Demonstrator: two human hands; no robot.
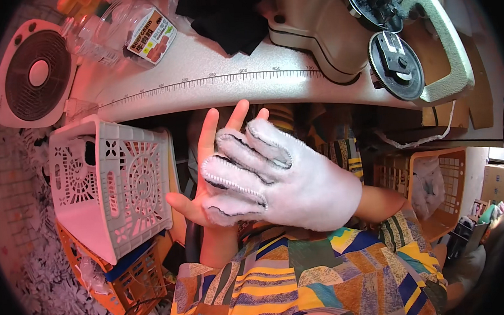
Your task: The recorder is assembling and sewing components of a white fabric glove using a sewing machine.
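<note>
My left hand (pixel 194 206) is bare, its fingers and thumb stretched out and spread. It lies behind a pale, fuzzy glove (pixel 317 182) with stitched seams and dark lines along the finger edges. The glove covers my right hand (pixel 265 177), and my right forearm comes out of its cuff on the right. The gloved fingers point left across my left palm, with gaps between them. Whether the two hands press together cannot be made out. Both are in front of the silvery table (pixel 201 82), near its front edge, which has a printed ruler scale.
A sewing machine (pixel 319 26) with a black handwheel (pixel 396 65) stands at the back right. A fan (pixel 36 72), clear plastic jar (pixel 151 36) and black cloth (pixel 223 20) lie further left. Crates flank me: white (pixel 135 187) above orange (pixel 138 285), and another orange one (pixel 455 174). Scraps (pixel 32 240) litter the left floor.
</note>
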